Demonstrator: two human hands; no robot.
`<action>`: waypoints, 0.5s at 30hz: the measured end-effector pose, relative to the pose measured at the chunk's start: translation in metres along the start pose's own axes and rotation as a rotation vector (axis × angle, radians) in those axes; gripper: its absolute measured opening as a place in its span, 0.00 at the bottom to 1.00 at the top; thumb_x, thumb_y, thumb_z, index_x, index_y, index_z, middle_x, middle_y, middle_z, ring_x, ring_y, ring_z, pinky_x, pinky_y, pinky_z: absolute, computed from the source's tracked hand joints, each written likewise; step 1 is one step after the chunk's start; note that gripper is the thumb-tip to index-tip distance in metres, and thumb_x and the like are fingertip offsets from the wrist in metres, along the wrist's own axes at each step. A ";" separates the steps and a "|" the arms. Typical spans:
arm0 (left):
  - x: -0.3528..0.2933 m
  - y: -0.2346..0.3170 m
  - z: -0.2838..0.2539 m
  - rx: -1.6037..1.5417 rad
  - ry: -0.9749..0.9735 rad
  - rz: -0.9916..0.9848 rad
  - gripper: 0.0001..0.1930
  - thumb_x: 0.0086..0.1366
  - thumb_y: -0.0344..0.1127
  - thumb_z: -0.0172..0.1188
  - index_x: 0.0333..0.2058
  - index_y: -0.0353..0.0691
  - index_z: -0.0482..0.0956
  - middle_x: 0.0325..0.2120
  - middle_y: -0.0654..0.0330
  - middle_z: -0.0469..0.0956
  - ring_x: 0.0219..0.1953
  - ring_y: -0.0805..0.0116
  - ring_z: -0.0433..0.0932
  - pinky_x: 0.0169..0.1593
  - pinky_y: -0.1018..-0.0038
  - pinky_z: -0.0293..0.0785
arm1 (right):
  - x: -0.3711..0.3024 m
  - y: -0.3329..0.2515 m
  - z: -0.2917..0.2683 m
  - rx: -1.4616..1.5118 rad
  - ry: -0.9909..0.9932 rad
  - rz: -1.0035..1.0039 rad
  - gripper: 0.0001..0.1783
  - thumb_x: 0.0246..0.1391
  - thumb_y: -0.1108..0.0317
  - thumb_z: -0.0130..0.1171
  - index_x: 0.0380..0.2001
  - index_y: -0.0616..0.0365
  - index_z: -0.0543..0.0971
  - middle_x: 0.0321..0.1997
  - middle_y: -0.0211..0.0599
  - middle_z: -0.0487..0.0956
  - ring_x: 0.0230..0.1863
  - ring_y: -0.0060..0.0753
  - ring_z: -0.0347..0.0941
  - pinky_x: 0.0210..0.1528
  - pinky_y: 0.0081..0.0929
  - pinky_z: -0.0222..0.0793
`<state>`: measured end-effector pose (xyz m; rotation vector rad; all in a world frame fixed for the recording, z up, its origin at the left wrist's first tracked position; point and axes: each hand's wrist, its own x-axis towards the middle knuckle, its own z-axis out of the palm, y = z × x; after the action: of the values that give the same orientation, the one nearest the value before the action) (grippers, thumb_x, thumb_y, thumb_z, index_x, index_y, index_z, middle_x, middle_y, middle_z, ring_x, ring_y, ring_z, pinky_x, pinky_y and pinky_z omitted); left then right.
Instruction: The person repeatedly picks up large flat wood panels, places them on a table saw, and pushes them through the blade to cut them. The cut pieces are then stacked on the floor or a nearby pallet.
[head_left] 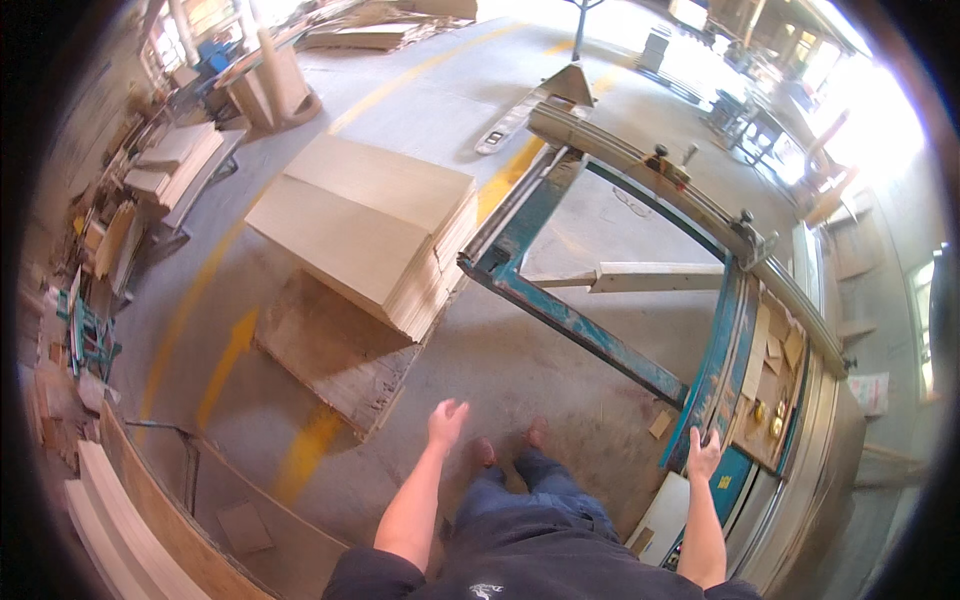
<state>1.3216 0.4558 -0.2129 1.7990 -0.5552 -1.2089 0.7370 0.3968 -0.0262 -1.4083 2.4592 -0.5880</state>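
My left hand is held in the air over the floor, its fingers loosely bent and apart, with nothing in it. Beyond it, a stack of pale boards rests on a worn wooden pallet. My right hand is at the near end of a teal metal rail of a sliding-table saw. Its thumb and fingers are apart and grip nothing; whether the hand touches the rail I cannot tell. The saw's open teal frame reaches out to the left, toward the stack.
A long metal fence with clamps crosses the saw's far side. Small offcuts lie on its bed. A pallet jack stands behind the stack. Long pale boards lean at the near left. Board piles line the left side.
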 end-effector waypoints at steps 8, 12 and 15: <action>-0.193 -0.147 -0.066 0.369 0.181 -0.361 0.23 0.62 0.53 0.73 0.33 0.33 0.85 0.23 0.53 0.84 0.29 0.66 0.84 0.35 0.67 0.80 | 0.002 0.048 -0.004 -0.065 0.156 0.021 0.43 0.57 0.41 0.71 0.63 0.67 0.77 0.60 0.60 0.82 0.62 0.61 0.78 0.65 0.47 0.72; -0.277 -0.196 -0.053 0.073 0.316 -0.310 0.19 0.64 0.48 0.72 0.27 0.36 0.81 0.21 0.59 0.82 0.23 0.69 0.81 0.28 0.68 0.77 | 0.005 0.079 -0.003 0.005 0.182 0.061 0.41 0.52 0.40 0.74 0.60 0.60 0.80 0.56 0.55 0.85 0.57 0.59 0.81 0.61 0.50 0.75; -0.337 -0.226 -0.029 -0.126 0.349 -0.406 0.15 0.68 0.42 0.70 0.33 0.33 0.82 0.25 0.58 0.83 0.25 0.68 0.82 0.25 0.72 0.76 | 0.007 0.108 -0.002 0.080 0.247 0.057 0.43 0.50 0.37 0.74 0.59 0.60 0.80 0.56 0.54 0.85 0.57 0.60 0.81 0.63 0.50 0.74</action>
<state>1.1804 0.8369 -0.2294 2.0113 0.0907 -1.1213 0.6500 0.4405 -0.0738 -1.2997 2.6192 -0.8857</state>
